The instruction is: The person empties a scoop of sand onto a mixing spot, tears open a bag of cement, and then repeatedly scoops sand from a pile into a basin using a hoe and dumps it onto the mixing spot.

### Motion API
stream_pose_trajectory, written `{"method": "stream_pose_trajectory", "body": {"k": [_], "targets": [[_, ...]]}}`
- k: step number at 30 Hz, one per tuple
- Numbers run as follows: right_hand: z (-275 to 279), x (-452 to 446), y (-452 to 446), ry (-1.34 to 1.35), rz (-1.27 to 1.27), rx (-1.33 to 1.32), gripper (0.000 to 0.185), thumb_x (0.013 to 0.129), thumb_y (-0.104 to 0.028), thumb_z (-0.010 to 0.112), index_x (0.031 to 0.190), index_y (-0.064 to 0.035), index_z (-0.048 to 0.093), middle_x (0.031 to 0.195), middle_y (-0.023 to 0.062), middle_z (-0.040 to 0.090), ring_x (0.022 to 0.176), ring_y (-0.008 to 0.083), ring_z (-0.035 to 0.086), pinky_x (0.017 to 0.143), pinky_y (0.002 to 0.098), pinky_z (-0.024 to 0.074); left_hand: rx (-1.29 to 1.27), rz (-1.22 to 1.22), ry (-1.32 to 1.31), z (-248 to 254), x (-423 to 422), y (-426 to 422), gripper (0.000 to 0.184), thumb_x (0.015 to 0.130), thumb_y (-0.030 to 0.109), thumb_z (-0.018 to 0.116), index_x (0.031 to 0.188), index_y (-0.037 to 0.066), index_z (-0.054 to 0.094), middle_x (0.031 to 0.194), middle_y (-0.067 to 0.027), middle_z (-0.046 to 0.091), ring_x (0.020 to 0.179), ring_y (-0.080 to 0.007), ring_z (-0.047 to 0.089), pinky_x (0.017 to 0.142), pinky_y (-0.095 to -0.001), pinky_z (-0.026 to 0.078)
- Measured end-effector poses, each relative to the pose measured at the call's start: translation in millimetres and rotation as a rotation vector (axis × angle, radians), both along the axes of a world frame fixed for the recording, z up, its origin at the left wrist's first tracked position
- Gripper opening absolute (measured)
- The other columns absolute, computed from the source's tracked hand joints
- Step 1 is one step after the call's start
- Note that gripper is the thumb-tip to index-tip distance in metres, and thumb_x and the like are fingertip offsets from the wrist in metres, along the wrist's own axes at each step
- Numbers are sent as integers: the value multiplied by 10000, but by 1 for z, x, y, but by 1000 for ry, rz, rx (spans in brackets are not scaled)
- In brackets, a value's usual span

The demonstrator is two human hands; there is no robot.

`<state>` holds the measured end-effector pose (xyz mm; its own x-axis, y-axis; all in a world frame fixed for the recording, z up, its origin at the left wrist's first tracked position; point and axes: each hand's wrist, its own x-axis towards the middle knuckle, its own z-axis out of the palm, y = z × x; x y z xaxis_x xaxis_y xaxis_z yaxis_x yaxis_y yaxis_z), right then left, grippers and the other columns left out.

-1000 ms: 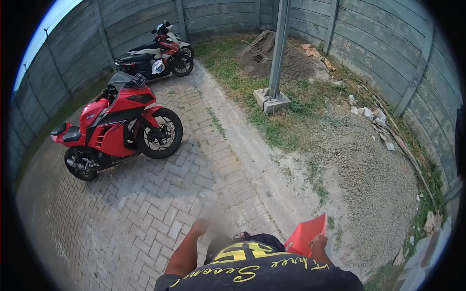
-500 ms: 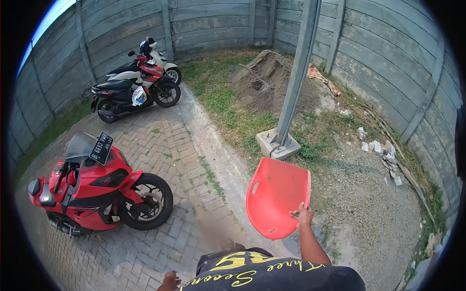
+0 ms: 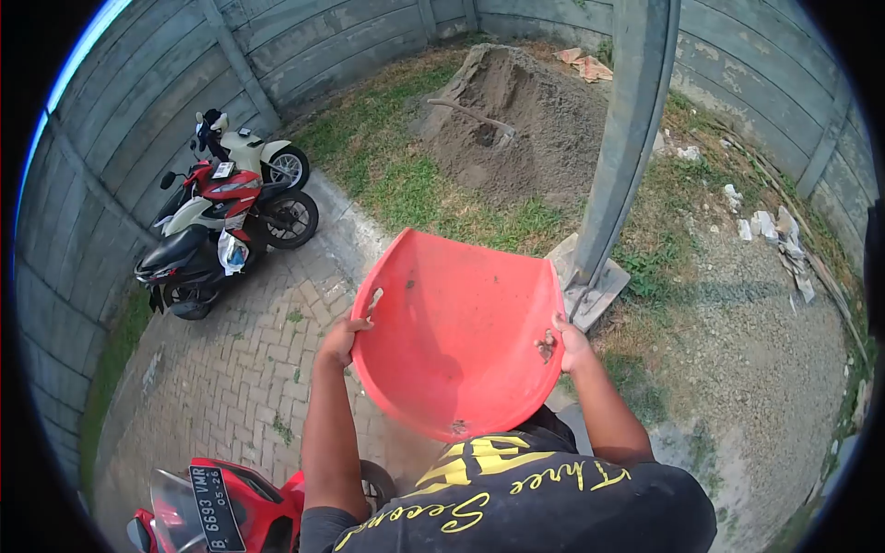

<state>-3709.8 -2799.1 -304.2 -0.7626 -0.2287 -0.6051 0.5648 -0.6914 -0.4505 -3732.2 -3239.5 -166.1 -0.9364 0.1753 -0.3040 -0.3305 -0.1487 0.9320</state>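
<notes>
A wide red plastic scoop [image 3: 461, 323], shaped like a big dustpan, is held up in front of my body with its flat open edge facing away from me. My left hand [image 3: 342, 339] grips its left rim, the fingertips coming through the handle slot there. On the opposite rim, my right hand [image 3: 573, 346] is closed, with fingers showing through the slot on the inner side. Apart from some small dark marks, nothing lies in the scoop.
A metal post [image 3: 627, 138] on a concrete footing [image 3: 599, 297] stands just beyond the scoop. Behind it rises a sand heap [image 3: 516, 120] with a long-handled tool [image 3: 470, 115] in it. A red motorcycle [image 3: 249, 498] and two scooters [image 3: 230, 198] are parked left. White debris [image 3: 784, 235] lies right.
My left hand has come up from low by my side and taken the scoop's left rim. The scoop has moved left and up, now between both hands. The view has shifted forward.
</notes>
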Motion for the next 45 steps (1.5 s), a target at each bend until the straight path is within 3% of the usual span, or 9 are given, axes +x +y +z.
{"method": "stream_pose_trajectory", "body": {"k": [3,15,19,24,30,33,36,40,45], "targets": [[36,-129,-54,-98,45,195,425,945,-374,527,1274,-134,405,834,101,578,755,310,644,662,436,569,-138,187,-40,-13,-89,-55,673,711,-76,453,1377,4,392,1276,-167,538,1045,-276,604,903,-389,502],[3,-614,-242,-173,208,341,492,969,-432,427,1201,0,384,979,205,593,680,312,615,624,464,562,-219,306,-122,-62,-558,-222,650,648,-96,405,1292,-10,408,1234,-198,526,1060,-278,579,819,-377,530],[12,-709,-254,-305,40,342,483,970,-452,411,1170,-12,408,1002,202,583,638,297,590,627,478,562,-221,207,-327,-56,-740,-235,534,707,-56,506,1234,-34,426,1153,-215,550,918,-281,623,718,-372,548],[0,-815,-242,-337,-138,276,451,986,-479,340,1117,-63,455,811,138,607,533,225,544,466,343,445,-689,-63,-314,-74,-954,-199,427,749,124,711,1092,-42,517,852,-147,625,690,-254,644,605,-383,543],[-64,-989,-225,-461,-232,220,415,995,-457,326,1080,-74,460,724,106,593,473,171,484,414,301,357,-1100,-372,-141,-106,-1175,-137,402,778,147,635,1120,-35,528,918,-231,656,811,-323,679,679,-407,546],[-125,-1089,-217,-549,-260,212,375,980,-461,369,907,-106,462,621,58,534,418,148,404,382,298,306,-1268,-506,-48,-217,-1289,-163,429,798,174,596,1166,-27,504,1027,-267,636,963,-392,637,794,-444,521],[-193,-1173,-219,-615,-264,268,340,993,-431,373,945,-108,467,596,33,484,399,138,375,368,297,300,-1410,-513,-15,-263,-1358,-146,489,805,205,603,1219,-20,473,1118,-284,603,1067,-417,584,891,-460,477],[-284,-1234,-234,-710,-309,380,436,956,-522,418,850,-102,460,529,7,406,375,129,342,363,302,287,-1289,-530,-294,-363,-1423,-136,544,831,264,605,1274,-7,441,1142,-296,588,1075,-417,581,898,-467,475],[-407,-1230,-257,-823,-354,395,493,923,-602,421,788,-131,472,516,-20,383,356,116,291,348,284,240,-1314,-686,-233,-477,-1462,-124,503,867,371,605,1159,-20,485,1090,-295,593,1048,-447,570,871,-486,470]]}}
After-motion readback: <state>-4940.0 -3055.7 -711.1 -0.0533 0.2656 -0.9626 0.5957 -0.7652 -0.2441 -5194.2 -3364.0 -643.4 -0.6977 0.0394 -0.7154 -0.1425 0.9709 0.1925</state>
